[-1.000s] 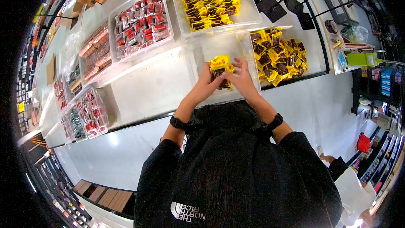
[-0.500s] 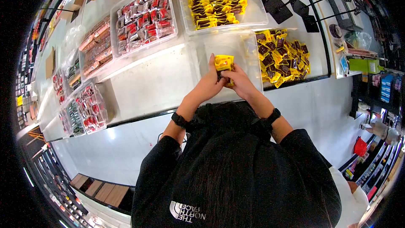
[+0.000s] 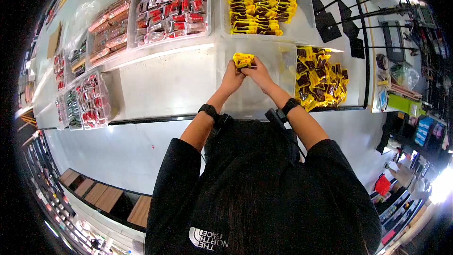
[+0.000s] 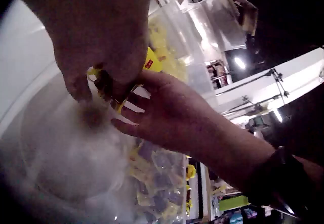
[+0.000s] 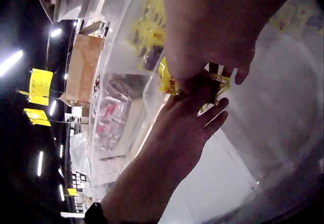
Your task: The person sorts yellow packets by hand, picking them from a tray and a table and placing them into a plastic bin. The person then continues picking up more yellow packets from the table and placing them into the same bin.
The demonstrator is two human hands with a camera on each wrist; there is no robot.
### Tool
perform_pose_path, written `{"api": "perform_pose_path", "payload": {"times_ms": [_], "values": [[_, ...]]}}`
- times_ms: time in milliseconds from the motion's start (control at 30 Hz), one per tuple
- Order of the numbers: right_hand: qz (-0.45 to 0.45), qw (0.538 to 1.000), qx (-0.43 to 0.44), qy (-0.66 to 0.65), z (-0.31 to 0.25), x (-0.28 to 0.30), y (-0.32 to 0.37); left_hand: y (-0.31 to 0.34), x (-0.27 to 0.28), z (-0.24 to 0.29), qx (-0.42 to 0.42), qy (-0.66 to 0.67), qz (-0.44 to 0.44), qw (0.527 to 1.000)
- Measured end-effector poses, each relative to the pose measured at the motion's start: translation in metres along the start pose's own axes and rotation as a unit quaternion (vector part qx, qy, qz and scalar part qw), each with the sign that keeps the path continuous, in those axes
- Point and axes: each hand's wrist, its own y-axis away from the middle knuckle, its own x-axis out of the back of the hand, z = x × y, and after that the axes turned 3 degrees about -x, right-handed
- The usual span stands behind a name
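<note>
On the white counter [image 3: 165, 85], red packets [image 3: 172, 0] are laid out beside neat rows of yellow packets [image 3: 262, 0] (both at the far edge). A loose heap of yellow-and-brown packets [image 3: 323, 78] is piled at the right; brown packs [image 3: 106, 30] and a smaller lot of red and green packets [image 3: 85, 106] are set at the left.

The only lettering you can read is on the back of your black hoodie [image 3: 264, 193]: the white logo [image 3: 209, 241], "THE NORTH FACE", which appears upside down in the head view. Print on the yellow packets [image 3: 243, 60] and the hanging yellow signs [image 5: 40, 85] is too blurred to read.
</note>
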Motion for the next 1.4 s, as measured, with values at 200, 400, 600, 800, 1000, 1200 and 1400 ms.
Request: {"api": "perform_pose_path", "payload": {"times_ms": [200,400,600,800,1000,1200,1400], "values": [[0.005,0.982,0.025,0.186,0.019,-0.007,-0.056,-0.019,-0.011,-0.005,0.113,-0.073,0.119,0.984],[0.109,0.985,0.101,0.085,0.046,-0.040,-0.074,-0.015,-0.031,-0.018,0.184,0.067,0.315,0.929],[0.096,0.993,0.050,-0.041,0.032,-0.039,-0.065,-0.018,-0.032,0.006,0.367,0.429,0.350,0.747],[0.089,0.990,0.012,-0.113,0.041,-0.045,-0.063,-0.022,-0.024,-0.023,0.328,0.542,0.272,0.724],[0.036,0.988,-0.086,-0.124,0.045,-0.030,-0.055,-0.021,-0.016,0.011,0.429,0.500,0.261,0.706],[-0.024,0.995,-0.027,-0.098,0.057,-0.034,-0.060,-0.023,-0.017,-0.026,0.348,0.608,0.261,0.664],[-0.029,0.999,-0.031,0.022,0.048,-0.032,-0.056,-0.027,-0.018,-0.038,0.294,0.602,0.230,0.706]]}}
